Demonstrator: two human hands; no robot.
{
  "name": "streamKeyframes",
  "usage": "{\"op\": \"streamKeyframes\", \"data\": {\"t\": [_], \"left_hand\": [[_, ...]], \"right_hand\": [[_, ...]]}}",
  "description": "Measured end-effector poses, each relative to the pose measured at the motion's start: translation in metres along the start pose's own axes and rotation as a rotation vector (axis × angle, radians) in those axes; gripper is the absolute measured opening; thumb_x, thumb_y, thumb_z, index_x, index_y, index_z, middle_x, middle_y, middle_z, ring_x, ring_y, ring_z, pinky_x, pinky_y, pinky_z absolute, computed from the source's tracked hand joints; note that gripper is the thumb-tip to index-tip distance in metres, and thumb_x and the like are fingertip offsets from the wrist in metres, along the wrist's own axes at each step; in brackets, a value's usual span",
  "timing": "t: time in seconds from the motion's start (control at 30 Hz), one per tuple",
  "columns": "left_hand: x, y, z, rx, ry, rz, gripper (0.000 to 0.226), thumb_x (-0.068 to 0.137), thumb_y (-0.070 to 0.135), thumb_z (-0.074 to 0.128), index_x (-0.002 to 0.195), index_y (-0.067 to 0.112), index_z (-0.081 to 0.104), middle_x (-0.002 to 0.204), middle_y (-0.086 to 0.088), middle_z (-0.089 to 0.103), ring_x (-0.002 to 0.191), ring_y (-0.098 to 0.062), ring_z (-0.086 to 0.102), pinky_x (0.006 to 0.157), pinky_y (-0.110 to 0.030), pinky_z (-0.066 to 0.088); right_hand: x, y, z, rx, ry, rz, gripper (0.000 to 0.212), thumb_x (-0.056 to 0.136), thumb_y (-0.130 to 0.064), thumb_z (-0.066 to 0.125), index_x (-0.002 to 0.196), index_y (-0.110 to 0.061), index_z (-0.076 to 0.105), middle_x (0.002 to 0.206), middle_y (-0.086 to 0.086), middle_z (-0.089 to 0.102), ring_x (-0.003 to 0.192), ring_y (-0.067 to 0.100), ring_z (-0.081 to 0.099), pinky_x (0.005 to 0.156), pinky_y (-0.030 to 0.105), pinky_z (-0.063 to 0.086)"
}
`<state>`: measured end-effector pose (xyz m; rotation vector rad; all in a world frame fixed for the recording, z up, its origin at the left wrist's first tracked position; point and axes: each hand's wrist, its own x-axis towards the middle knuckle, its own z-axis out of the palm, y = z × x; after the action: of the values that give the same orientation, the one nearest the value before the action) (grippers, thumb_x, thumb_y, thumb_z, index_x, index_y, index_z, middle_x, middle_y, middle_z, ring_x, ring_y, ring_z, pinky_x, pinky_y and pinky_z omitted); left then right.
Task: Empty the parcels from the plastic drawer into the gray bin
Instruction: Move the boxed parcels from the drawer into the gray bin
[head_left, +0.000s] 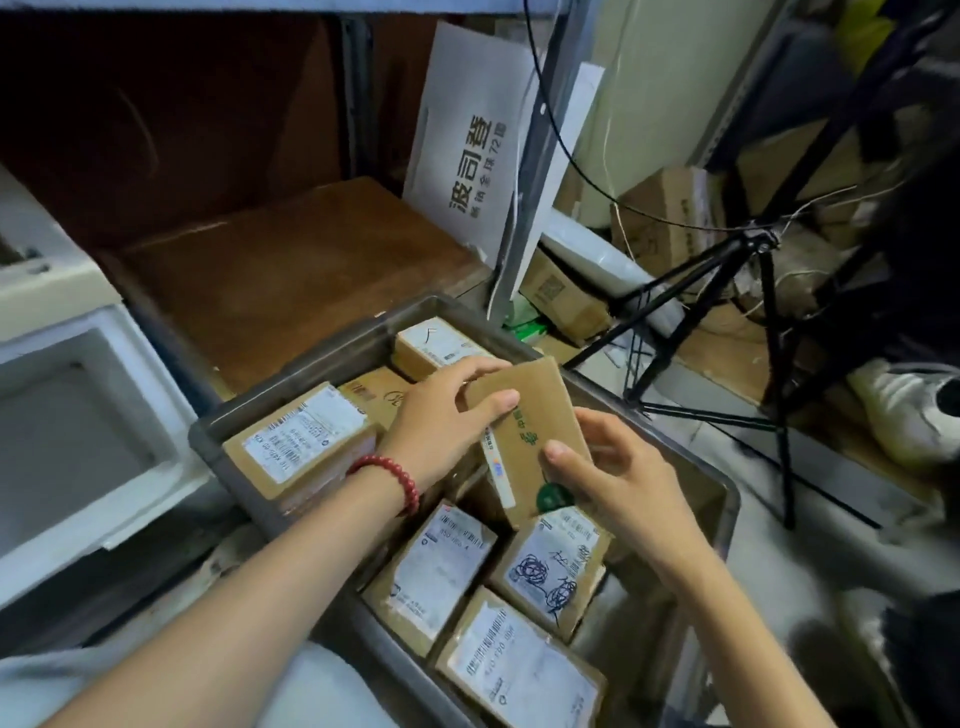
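A brown cardboard parcel (530, 415) is held tilted above the middle of the gray bin (322, 364), clear of the parcels beneath it. Its upper left edge is gripped by the left hand (441, 415), with the fingers curled over the top and the thumb laid on the brown face. Its lower right side is pinched by the right hand (618, 478), with the thumb pressed on the face near a green round mark and the fingers hidden behind.

A red bead bracelet (389, 483) is worn on the left wrist. Several other parcels with white labels are packed in the bin, among them one at the left wall (301, 436), one in the far corner (441, 343) and three toward the near end (519, 670).

A white plastic drawer (67, 431) is seen to the left of the bin. A brown wooden shelf (291, 270) lies behind the bin, and a white printed board (467, 156) is leaned at its back. A black tripod (727, 312) is placed to the right.
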<state>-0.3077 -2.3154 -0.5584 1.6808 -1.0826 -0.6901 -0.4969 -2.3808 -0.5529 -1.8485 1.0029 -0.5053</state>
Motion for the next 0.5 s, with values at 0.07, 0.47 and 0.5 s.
{"op": "streamKeyframes", "data": {"t": [0.07,0.47,0.5], "left_hand": [[0.005,0.001,0.018,0.072,-0.065,0.022,0.028,0.089,0.033,0.064,0.117,0.036,0.061,0.119,0.015,0.062,0.104,-0.002,0.058,0.093,-0.026,0.048],[0.017,-0.004,0.045,0.859,-0.088,0.27,0.033,0.095,0.045,0.046,0.126,0.036,0.048,0.124,0.014,0.057,0.118,-0.01,0.049,0.098,-0.036,0.037],[0.017,-0.005,0.043,0.877,-0.093,0.263,0.033,0.095,0.045,0.045,0.127,0.036,0.048,0.124,0.014,0.057,0.118,-0.01,0.048,0.099,-0.036,0.036]], "right_hand": [[-0.002,0.013,-0.012,-0.064,0.086,0.002,0.044,0.081,-0.039,0.072,0.122,-0.038,0.056,0.112,-0.021,0.062,0.096,-0.007,0.059,0.07,0.006,0.048],[0.007,0.065,-0.06,-0.483,0.318,0.038,0.051,0.079,-0.026,0.077,0.125,-0.031,0.055,0.117,-0.012,0.055,0.105,0.005,0.048,0.085,0.025,0.037],[0.009,0.067,-0.057,-0.511,0.313,0.049,0.053,0.078,-0.027,0.077,0.125,-0.032,0.054,0.118,-0.011,0.056,0.107,0.007,0.05,0.089,0.029,0.04]]}}
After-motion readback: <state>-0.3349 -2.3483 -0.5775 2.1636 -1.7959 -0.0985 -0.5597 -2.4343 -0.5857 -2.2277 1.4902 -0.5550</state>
